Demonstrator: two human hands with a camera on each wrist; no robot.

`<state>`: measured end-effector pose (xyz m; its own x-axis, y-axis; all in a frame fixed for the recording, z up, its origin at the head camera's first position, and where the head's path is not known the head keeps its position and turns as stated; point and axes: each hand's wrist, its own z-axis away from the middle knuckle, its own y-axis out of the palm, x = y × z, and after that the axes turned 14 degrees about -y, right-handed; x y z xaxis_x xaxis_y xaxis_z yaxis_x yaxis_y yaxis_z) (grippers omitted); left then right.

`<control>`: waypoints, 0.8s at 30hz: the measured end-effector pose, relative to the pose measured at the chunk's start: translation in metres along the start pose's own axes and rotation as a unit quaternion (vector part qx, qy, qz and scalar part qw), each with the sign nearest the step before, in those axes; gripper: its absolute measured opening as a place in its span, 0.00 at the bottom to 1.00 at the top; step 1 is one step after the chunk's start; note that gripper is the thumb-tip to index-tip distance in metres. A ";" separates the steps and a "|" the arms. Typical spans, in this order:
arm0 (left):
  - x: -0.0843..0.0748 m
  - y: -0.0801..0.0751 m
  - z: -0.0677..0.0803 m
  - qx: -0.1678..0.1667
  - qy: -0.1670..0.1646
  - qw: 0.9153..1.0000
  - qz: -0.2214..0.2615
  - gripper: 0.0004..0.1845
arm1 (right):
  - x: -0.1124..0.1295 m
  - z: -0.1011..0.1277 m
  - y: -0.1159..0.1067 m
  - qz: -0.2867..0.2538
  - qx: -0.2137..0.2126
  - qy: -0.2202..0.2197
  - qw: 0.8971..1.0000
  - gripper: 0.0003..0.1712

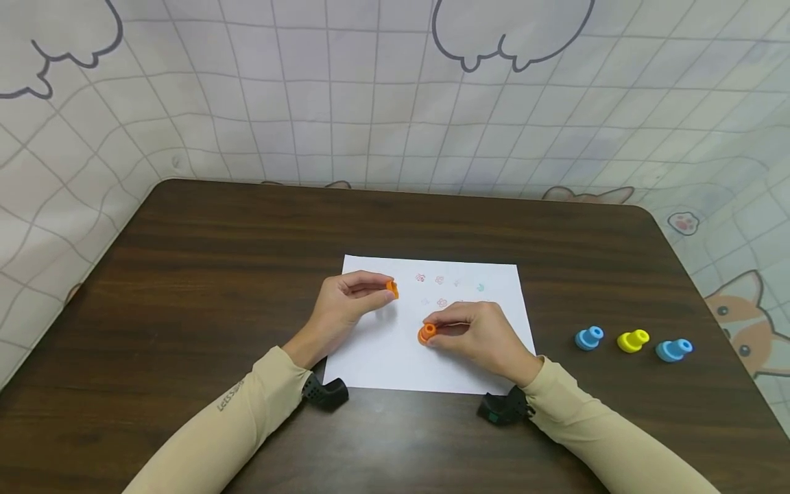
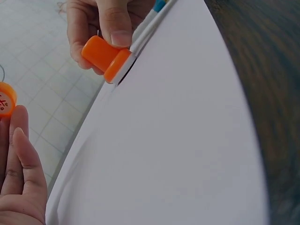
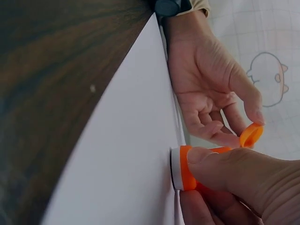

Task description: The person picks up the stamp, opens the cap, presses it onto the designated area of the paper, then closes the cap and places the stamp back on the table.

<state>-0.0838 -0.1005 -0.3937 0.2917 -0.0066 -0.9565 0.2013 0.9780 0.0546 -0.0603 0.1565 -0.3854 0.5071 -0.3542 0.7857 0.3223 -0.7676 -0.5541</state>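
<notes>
Right hand (image 1: 478,333): fingers and thumb curled round an orange stamp (image 1: 426,333), gripping it by the knob; stamp base down and pressed flat against the white paper (image 1: 376,350), as the right wrist view shows (image 3: 180,168). Position on sheet: lower middle, just below the printed marks.

Left hand (image 1: 345,302): fingertips pinching an orange cap (image 1: 391,289), held just above the paper's upper left part, apart from the stamp. Cap shows a red pattern on its inner face in the left wrist view (image 2: 5,99).

White paper: one sheet, lying flat on the counter (image 1: 185,274), near its front middle. Bears several small stamped marks (image 1: 439,281) in pink and red, plus one pale teal mark (image 1: 480,287), grouped in the upper right area.

Counter: dark brown wood grain, rounded corners.

Blue stamp, near (image 1: 589,337): standing on the counter right of the paper, well apart from both hands.
Yellow stamp (image 1: 633,340): just beside the first blue one, to its right.
Blue stamp, far (image 1: 673,350): rightmost of the row, just beside the yellow one.

Sleeves (image 1: 247,405): beige, long, covering both forearms to the wrist. Black wrist mounts (image 1: 326,393) sit beneath each wrist, at the paper's front edge.

Backdrop (image 1: 370,103): white gridded cloth with cartoon animal outlines, hung behind and beside the counter.
</notes>
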 end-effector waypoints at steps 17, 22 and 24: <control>-0.005 0.003 -0.001 -0.010 0.008 1.000 0.000 0.18 | 0.012 -0.001 -0.032 -0.009 -0.055 0.025 0.998 0.18; -0.008 0.003 0.000 -0.010 0.016 1.000 0.000 0.18 | 0.016 -0.002 -0.039 -0.028 -0.073 0.037 0.996 0.18; -0.010 0.003 0.000 -0.010 0.019 1.000 -0.008 0.18 | 0.017 -0.002 -0.041 -0.034 -0.075 0.041 0.996 0.18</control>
<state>-0.0856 -0.0974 -0.3843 0.2526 -0.0153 -0.9675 0.1871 0.9818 0.0333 -0.0668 0.1811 -0.3484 0.4195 -0.3354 0.8435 0.2272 -0.8608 -0.4553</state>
